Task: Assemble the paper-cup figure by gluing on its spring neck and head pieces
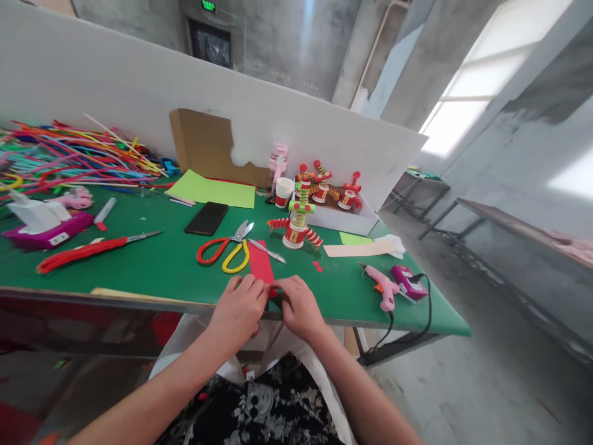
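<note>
My left hand (241,307) and my right hand (299,306) meet at the near edge of the green table (152,266). Both have their fingers pinched together on a small red piece (273,292) between them. A red paper strip (260,261) lies flat just beyond my fingers. Past it are scissors with orange and yellow handles (225,250) and a silver pen (267,251). A small figure made of a red-and-white cup with red and green folded paper (296,225) stands further back.
A pink glue gun (382,287) and magenta plug (407,282) lie at the right. A black phone (206,218), green sheet (213,190), white box of similar figures (333,204), pile of coloured pipe cleaners (69,154) and long red-handled scissors (92,248) sit around. A white partition (115,93) backs the table.
</note>
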`<state>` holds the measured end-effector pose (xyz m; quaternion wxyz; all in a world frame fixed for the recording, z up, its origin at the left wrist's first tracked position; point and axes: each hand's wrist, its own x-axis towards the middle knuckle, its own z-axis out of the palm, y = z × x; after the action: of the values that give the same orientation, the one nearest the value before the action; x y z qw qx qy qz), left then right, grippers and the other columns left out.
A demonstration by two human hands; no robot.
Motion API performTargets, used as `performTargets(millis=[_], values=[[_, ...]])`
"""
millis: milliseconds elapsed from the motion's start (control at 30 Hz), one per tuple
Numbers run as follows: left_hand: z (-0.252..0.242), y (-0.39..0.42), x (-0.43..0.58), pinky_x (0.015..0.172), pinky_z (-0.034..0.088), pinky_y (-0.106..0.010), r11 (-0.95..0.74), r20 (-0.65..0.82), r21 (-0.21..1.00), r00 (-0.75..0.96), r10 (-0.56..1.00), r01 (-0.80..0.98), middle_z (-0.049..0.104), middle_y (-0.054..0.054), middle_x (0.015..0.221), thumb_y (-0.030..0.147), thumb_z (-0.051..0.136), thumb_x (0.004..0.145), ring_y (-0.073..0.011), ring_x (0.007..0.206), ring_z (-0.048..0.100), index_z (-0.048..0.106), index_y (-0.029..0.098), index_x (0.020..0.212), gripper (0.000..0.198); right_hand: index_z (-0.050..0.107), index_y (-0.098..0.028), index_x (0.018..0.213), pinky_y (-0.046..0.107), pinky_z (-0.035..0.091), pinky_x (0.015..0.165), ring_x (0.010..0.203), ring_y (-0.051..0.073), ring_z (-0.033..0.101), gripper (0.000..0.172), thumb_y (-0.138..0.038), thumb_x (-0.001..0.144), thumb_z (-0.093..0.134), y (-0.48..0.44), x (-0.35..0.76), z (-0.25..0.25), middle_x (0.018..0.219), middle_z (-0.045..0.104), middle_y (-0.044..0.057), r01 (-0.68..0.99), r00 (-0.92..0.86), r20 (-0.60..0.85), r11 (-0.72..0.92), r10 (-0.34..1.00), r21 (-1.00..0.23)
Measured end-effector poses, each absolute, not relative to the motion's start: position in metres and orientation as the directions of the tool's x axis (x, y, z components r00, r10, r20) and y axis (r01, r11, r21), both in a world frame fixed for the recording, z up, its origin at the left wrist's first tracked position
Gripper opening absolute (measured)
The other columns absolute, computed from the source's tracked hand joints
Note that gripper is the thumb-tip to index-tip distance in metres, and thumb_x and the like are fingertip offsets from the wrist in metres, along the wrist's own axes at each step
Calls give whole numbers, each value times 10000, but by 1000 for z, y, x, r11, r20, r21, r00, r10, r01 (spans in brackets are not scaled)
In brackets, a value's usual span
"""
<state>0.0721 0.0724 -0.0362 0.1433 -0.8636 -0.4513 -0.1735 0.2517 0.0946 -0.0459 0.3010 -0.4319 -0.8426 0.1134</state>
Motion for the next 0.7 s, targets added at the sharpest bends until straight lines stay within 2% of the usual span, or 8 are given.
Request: performTargets(millis=[133,300,367,467,533,567,633,700], values=[[-34,77,76,824,395,-390,-548,374,-66,530,761,834,663,-83,891,119,619,864,-247,926,541,694,153,918,98,631,-173,1075,334,473,893,967,209,607,264,-98,867,486,148,241,-22,1065,695,91,727,-326,368,479,871,-492],[-37,78,77,806,397,-397,-539,389,-55,515,763,840,648,-82,862,107,575,875,-253,914,539,682,166,920,130,633,-164,1046,317,480,845,1012,227,642,153,-250,926,598,200,207,-5,1067,697,119,898,-347,87,358,934,-255],[-37,77,77,801,405,-399,-539,406,-69,517,753,839,651,-86,847,82,545,872,-256,904,547,680,170,904,164,638,-170,986,307,483,803,1023,233,655,121,-273,926,614,206,202,-4,1081,694,133,929,-314,45,317,948,-192],[-34,75,76,797,416,-399,-544,417,-89,527,741,835,666,-93,851,67,541,848,-258,893,559,685,165,930,193,634,-181,938,293,486,768,979,222,678,67,-234,928,595,203,214,-4,1014,714,118,939,-276,58,283,959,-195],[-33,74,74,796,423,-398,-546,416,-86,528,740,833,674,-91,853,71,554,830,-259,882,564,690,167,962,213,628,-190,1003,276,488,708,842,196,690,101,-220,918,585,195,231,-4,877,721,68,903,-239,73,249,968,-350],[-32,73,74,794,425,-398,-546,416,-83,527,741,834,676,-90,848,70,556,824,-260,875,566,694,168,968,222,618,-198,1068,263,487,666,747,176,681,164,-222,911,577,188,242,-5,797,708,31,827,-225,70,228,972,-514],[-32,73,73,789,426,-399,-546,417,-83,526,741,834,677,-93,834,58,548,817,-263,868,573,705,163,962,237,590,-215,1184,242,479,584,569,140,631,287,-262,905,543,172,263,-5,665,660,-30,483,-227,37,146,973,-863],[-32,72,72,780,423,-400,-544,418,-99,531,737,833,678,-97,819,42,525,822,-269,865,579,716,158,956,260,625,-197,1149,254,499,572,517,131,617,313,-317,875,534,151,282,-5,631,650,-32,82,-263,1,24,965,-996]])
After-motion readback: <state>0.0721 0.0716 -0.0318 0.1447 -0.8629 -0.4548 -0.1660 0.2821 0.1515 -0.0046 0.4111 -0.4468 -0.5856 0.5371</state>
